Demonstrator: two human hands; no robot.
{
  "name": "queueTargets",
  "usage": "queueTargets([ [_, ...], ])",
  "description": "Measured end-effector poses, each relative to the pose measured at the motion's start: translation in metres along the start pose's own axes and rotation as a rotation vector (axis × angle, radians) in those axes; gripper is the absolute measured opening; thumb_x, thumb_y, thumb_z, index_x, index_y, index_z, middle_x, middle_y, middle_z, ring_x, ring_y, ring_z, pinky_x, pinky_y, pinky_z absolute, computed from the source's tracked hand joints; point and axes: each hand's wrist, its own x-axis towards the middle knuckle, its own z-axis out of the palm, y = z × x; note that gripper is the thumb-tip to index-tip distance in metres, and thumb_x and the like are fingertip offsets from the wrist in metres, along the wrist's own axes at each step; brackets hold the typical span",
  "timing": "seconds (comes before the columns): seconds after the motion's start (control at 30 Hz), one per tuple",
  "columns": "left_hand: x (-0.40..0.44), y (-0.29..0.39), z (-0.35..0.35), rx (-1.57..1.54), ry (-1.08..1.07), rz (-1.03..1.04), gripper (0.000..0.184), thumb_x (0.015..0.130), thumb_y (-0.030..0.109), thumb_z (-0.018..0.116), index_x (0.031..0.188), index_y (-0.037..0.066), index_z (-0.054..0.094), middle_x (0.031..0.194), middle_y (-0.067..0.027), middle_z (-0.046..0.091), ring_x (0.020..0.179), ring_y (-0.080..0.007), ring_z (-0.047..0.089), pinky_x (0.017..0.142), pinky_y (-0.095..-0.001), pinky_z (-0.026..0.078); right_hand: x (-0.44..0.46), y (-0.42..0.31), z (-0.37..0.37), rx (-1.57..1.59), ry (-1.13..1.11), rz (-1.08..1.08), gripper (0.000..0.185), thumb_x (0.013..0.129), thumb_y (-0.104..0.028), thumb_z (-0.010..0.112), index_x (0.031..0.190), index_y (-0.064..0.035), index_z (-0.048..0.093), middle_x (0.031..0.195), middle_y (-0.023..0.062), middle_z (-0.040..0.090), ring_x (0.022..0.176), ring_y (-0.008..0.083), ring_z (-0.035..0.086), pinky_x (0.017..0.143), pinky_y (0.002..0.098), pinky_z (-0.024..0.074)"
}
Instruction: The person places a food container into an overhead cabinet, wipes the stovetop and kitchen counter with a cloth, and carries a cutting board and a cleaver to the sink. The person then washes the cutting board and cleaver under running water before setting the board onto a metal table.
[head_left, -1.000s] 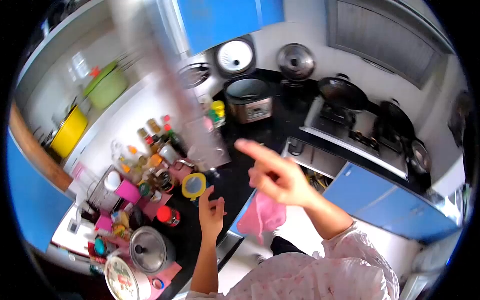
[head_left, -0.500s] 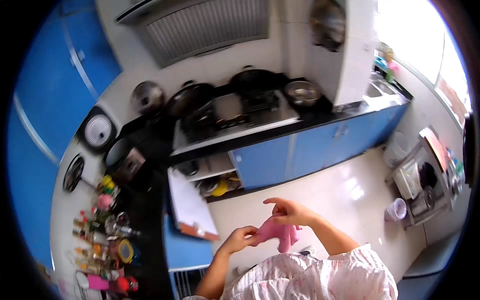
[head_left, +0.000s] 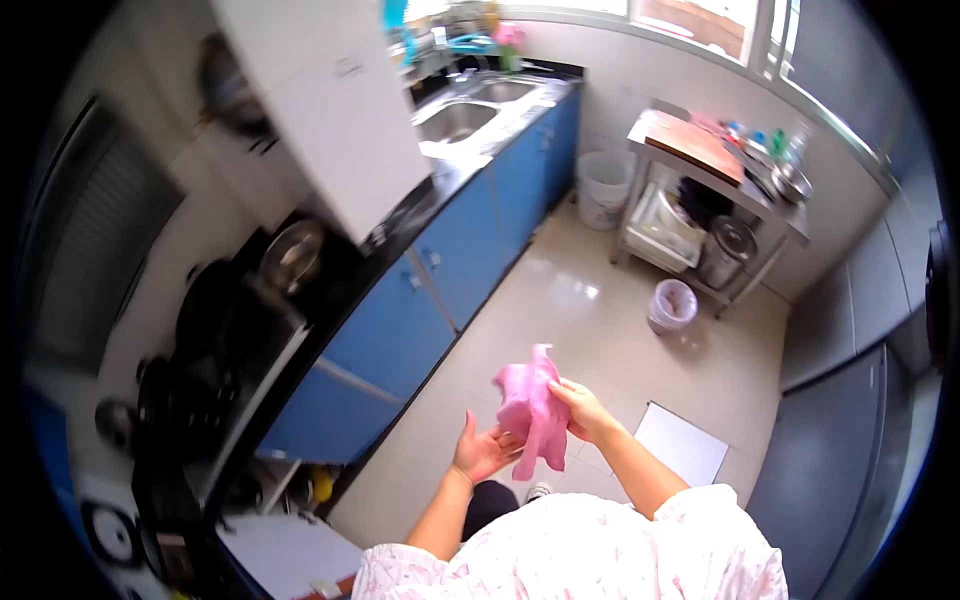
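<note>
A soft, crumpled pink cloth (head_left: 537,408) hangs in front of my body, above the floor. My right hand (head_left: 580,412) grips it at its right side, thumb on top. Palm up and with the thumb spread, my left hand (head_left: 485,449) is open at the cloth's lower left. The left fingertips reach the cloth's edge and are partly covered by it; whether they touch it I cannot tell.
Blue cabinets (head_left: 386,335) run along the left, below a double sink (head_left: 458,121) and a stove. Ahead stands a metal table with a cutting board (head_left: 694,146). A small bin (head_left: 672,306) and a white bucket (head_left: 604,188) stand on the floor. An open cabinet door (head_left: 285,550) juts out lower left.
My view has swung right, from the stove toward the sink and metal table. My left hand has loosened from the cloth and opened; my right hand now grips it.
</note>
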Motion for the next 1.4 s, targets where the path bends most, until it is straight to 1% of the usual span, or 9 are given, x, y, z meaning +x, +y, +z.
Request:
queueTargets([
  [0.2, 0.142, 0.033, 0.001, 0.537, 0.395, -0.067, 0.017, 0.088, 0.014, 0.054, 0.102, 0.006, 0.052, 0.104, -0.0076, 0.058, 0.100, -0.0193, 0.055, 0.091, -0.0347, 0.042, 0.028, -0.049, -0.123, -0.372, 0.208, -0.176, 0.032, 0.083, -0.003, 0.052, 0.115, 0.0001, 0.047, 0.098, 0.0090, 0.060, 0.087, 0.0158, 0.059, 0.076, 0.0309, 0.0487],
  [0.43, 0.327, 0.052, 0.045, 0.959, 0.325, -0.174, 0.031, 0.082, 0.012, 0.063, 0.109, 0.003, 0.050, 0.092, -0.0070, 0.061, 0.086, -0.0120, 0.056, 0.080, -0.0259, 0.042, 0.043, -0.135, -0.173, -0.332, 0.657, -0.289, 0.069, 0.081, -0.002, 0.058, 0.137, -0.0045, 0.018, 0.092, 0.0101, 0.059, 0.079, 0.0146, 0.059, 0.070, 0.0279, 0.0478],
  [0.5, 0.374, 0.047, 0.073, 1.027, 0.201, -0.112, 0.041, 0.078, 0.010, 0.067, 0.113, 0.002, 0.047, 0.093, -0.0086, 0.060, 0.087, -0.0121, 0.056, 0.078, -0.0266, 0.044, 0.046, -0.147, -0.197, -0.293, 0.605, -0.450, 0.074, 0.078, -0.004, 0.063, 0.138, -0.0045, 0.020, 0.095, 0.0092, 0.058, 0.082, 0.0141, 0.057, 0.072, 0.0299, 0.0474],
  [0.57, 0.419, 0.029, 0.044, 1.368, -0.112, 0.054, 0.046, 0.073, 0.012, 0.071, 0.114, 0.003, 0.050, 0.090, -0.0089, 0.060, 0.086, -0.0163, 0.057, 0.073, -0.0305, 0.047, 0.052, -0.147, -0.241, -1.169, 0.678, -0.557, 0.057, 0.075, -0.009, 0.067, 0.127, -0.0074, 0.045, 0.096, 0.0081, 0.058, 0.087, 0.0169, 0.055, 0.074, 0.0336, 0.0464],
  [0.63, 0.451, 0.025, 0.063, 1.903, -0.271, -0.016, 0.034, 0.070, 0.016, 0.072, 0.101, 0.005, 0.061, 0.086, -0.0108, 0.060, 0.084, -0.0215, 0.058, 0.074, -0.0335, 0.047, 0.047, -0.175, -0.253, -1.147, 0.763, -0.224, 0.032, 0.070, -0.014, 0.070, 0.101, -0.0113, 0.065, 0.097, 0.0078, 0.056, 0.091, 0.0212, 0.054, 0.078, 0.0350, 0.0448],
  [0.77, 0.522, -0.008, 0.069, 1.952, -0.065, -0.150, 0.021, 0.072, 0.022, 0.070, 0.085, 0.005, 0.067, 0.079, -0.0109, 0.059, 0.083, -0.0240, 0.057, 0.075, -0.0351, 0.046, 0.048, -0.218, -0.316, -1.144, 0.792, -0.319, 0.012, 0.067, -0.018, 0.068, 0.077, -0.0108, 0.068, 0.102, 0.0092, 0.053, 0.103, 0.0242, 0.048, 0.087, 0.0338, 0.0403],
  [0.87, 0.583, -0.036, 0.026, 1.344, 0.196, -0.290, 0.025, 0.077, 0.020, 0.067, 0.096, 0.004, 0.062, 0.080, -0.0041, 0.058, 0.082, -0.0146, 0.056, 0.071, -0.0301, 0.049, 0.059, -0.238, -0.389, -0.836, 0.581, -0.274, 0.013, 0.070, -0.015, 0.066, 0.073, -0.0057, 0.058, 0.116, 0.0122, 0.053, 0.108, 0.0236, 0.049, 0.092, 0.0352, 0.0375],
  [1.03, 0.679, -0.079, -0.075, 1.132, 0.818, -0.468, 0.033, 0.082, 0.019, 0.061, 0.109, 0.004, 0.049, 0.095, -0.0068, 0.056, 0.084, -0.0164, 0.055, 0.072, -0.0322, 0.051, 0.055, -0.255, -0.498, -0.366, 0.627, -0.092, 0.011, 0.075, -0.004, 0.056, 0.083, -0.0032, 0.048, 0.108, 0.0117, 0.060, 0.094, 0.0140, 0.053, 0.079, 0.0314, 0.0448],
  [1.4, 0.882, -0.190, -0.239, 1.067, 1.053, -0.441, 0.057, 0.080, 0.018, 0.060, 0.127, 0.002, 0.031, 0.114, -0.0144, 0.047, 0.104, -0.0262, 0.049, 0.080, -0.0386, 0.051, 0.020, -0.213, -0.659, -0.221, 0.981, 0.071, 0.014, 0.074, 0.000, 0.056, 0.082, -0.0057, 0.047, 0.076, -0.0016, 0.045, 0.071, 0.0068, 0.042, 0.062, 0.0218, 0.0352],
])
